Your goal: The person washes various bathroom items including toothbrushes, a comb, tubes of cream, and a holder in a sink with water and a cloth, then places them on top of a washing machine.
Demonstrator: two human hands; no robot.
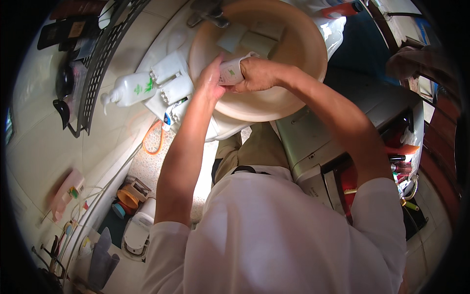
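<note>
Over a large peach-coloured basin [320,54], my two hands hold a white cup-like container [230,73] with small printed marks, tilted on its side. My left hand [210,80] supports its left end, thumb up along it. The fingers of my right hand [258,74] curl round its other end, close to the rim. Several pale, flat-sided pieces [258,44] lie in the basin, seemingly in shallow water; their kind is unclear. Left of my left hand, white plastic holders with notched edges [177,89] rest on the washbasin ledge.
A white pump bottle [132,89] lies by the holders, with a toothpaste tube [167,120] below. Metal taps [208,14] stand behind the basin's far rim. A black perforated shelf [100,63] hangs at left. A grey cabinet [333,117] stands at right, an open drawer of small items beside it.
</note>
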